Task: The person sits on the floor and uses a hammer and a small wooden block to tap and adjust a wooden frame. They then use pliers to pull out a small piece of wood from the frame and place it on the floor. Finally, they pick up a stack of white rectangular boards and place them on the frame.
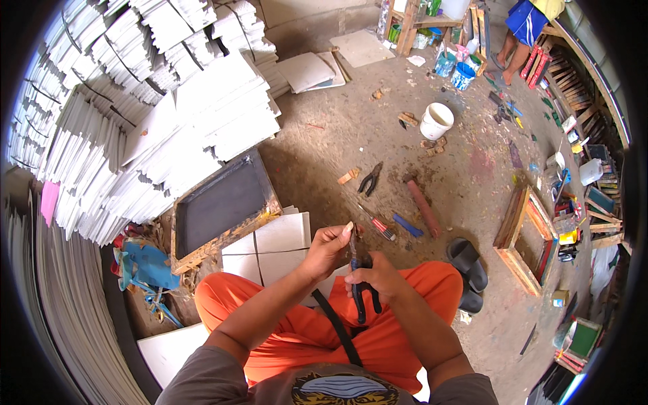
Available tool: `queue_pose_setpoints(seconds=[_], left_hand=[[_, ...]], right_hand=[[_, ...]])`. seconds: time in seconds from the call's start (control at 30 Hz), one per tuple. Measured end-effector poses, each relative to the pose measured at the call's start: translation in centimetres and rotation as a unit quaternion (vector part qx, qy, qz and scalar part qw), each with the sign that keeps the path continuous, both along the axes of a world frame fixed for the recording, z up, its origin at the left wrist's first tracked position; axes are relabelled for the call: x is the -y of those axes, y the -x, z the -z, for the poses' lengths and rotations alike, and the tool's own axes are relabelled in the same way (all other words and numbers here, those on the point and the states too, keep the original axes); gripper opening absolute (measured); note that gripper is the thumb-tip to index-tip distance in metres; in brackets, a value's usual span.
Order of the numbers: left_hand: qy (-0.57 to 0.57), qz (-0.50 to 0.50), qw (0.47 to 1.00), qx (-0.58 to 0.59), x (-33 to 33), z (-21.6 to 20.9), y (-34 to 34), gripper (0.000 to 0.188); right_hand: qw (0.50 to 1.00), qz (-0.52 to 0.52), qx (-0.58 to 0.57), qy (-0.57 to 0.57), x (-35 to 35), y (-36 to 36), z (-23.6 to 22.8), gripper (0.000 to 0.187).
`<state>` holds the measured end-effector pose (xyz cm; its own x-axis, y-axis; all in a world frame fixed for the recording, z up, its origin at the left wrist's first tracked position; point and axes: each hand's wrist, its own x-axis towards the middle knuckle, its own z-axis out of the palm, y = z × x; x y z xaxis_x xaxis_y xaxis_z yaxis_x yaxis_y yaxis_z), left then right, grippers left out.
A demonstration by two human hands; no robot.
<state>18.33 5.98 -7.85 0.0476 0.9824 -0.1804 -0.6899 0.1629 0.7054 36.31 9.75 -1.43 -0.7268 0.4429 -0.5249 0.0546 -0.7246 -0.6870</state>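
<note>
My right hand (379, 278) is closed around pliers (360, 305) with black handles, their jaws pointing away from me over my lap. My left hand (327, 247) pinches close to the jaws. Whatever lies between its fingers is too small to make out. On the floor ahead lie a second pair of black-handled pliers (370, 180), a screwdriver (381, 228) with a red and pale handle, a blue strip (408, 225) and a long reddish-brown handle or rod (423, 208). A small wooden-looking block (348, 176) lies left of the second pliers.
Strapped stacks of white sheets (223, 108) rise at left, with a dark-meshed wooden frame (226, 202) leaning before them. A white bucket (437, 121), black sandals (466, 263) and an empty wooden frame (523, 243) stand right. A person in blue shorts (525, 21) is far right.
</note>
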Motion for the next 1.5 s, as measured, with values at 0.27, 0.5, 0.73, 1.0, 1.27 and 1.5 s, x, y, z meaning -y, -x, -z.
queue_pose_setpoints(seconds=[0.27, 0.5, 0.73, 1.0, 1.27, 1.5], left_hand=[[-0.026, 0.020, 0.999, 0.014, 0.0, 0.0, 1.4, 0.041], [0.023, 0.022, 0.995, 0.094, 0.3, -0.3, 0.6, 0.042], [-0.093, 0.019, 0.993, -0.075, -0.1, -1.0, 1.4, 0.041], [-0.184, 0.000, 0.932, -0.312, 0.2, -0.9, 0.6, 0.053], [-0.048, 0.011, 0.969, -0.242, 0.7, -4.9, -0.4, 0.056], [-0.145, 0.004, 0.968, -0.204, 0.5, -4.3, -1.6, 0.060]], right_hand=[[0.993, -0.039, -0.081, 0.073, -0.4, -0.7, -0.4, 0.022], [0.997, -0.040, -0.011, -0.061, -0.2, -0.1, 0.0, 0.023], [0.990, -0.068, -0.107, 0.064, -1.5, -1.0, -0.6, 0.021], [0.986, -0.022, -0.139, 0.092, -0.3, 0.0, -2.0, 0.026], [0.994, -0.071, -0.075, -0.044, -1.7, -0.3, -1.7, 0.026], [0.994, -0.006, -0.109, 0.017, -1.7, 0.2, -2.4, 0.024]])
